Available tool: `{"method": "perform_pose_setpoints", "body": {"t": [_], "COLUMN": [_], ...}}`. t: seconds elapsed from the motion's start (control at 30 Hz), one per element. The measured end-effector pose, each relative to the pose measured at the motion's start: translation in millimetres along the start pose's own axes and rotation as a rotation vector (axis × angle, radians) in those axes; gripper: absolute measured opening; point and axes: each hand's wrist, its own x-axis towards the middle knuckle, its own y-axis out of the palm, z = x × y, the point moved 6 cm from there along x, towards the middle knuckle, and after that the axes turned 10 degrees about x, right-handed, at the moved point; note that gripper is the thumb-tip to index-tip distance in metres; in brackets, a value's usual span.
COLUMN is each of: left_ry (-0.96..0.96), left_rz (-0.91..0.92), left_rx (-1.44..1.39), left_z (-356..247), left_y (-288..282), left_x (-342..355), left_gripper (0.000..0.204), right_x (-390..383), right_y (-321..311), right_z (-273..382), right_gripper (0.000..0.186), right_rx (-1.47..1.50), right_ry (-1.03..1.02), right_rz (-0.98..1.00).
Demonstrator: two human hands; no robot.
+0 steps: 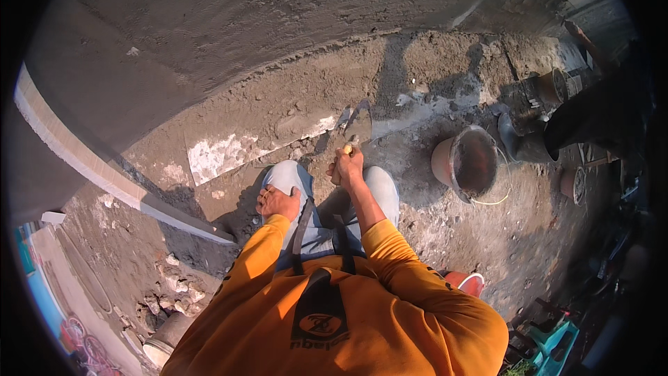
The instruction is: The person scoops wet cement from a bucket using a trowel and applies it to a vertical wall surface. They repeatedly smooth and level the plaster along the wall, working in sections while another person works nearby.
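A: Right hand (347,164)?
B: Fist closed round a trowel's (356,129) yellow handle, blade down on the dirt by the wall's (243,14) foot.
A: Left hand (277,202)?
B: Resting on the left knee (289,175), fingers curled, holding nothing.
A: Nearby?
B: Bucket (467,161) tipped on the ground to the right, apart from the trowel. Long straight board (104,170) on the left.

A rusty bucket (470,161) stands on the rubble-strewn ground (445,230), below a grey plastered wall (229,14), beside a dark boot (518,141).
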Motion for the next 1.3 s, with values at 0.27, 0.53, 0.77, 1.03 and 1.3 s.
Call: {"method": "perform_pose_setpoints", "body": {"t": [0.27,0.53,0.77,1.03,1.3], "left_ry": [-0.055,-0.040,-0.083,-0.091,-0.083], "left_rz": [0.057,0.220,0.158,0.099,0.051], "left_rx": [-0.017,0.043,0.072,0.092,0.152], "left_z": [5,-10,-14,-25,-32], "left_y": [-2,1,-5,-11,-14], "left_x": [23,41,41,31,22], "left_gripper": [0.098,0.100,0.092,0.089,0.095], "right_x": [59,203,187,146,60], "right_y": [52,171,161,129,22], "right_z": [-35,-10,21,62,124], "right_gripper": [0.019,0.012,0.010,0.011,0.014], "right_rx": [0.160,0.182,0.124,0.176,0.262], "right_ry": [0.044,0.129,0.103,0.056,0.040], "right_rz": [-0.323,-0.220,-0.007,0.112,0.150]}}
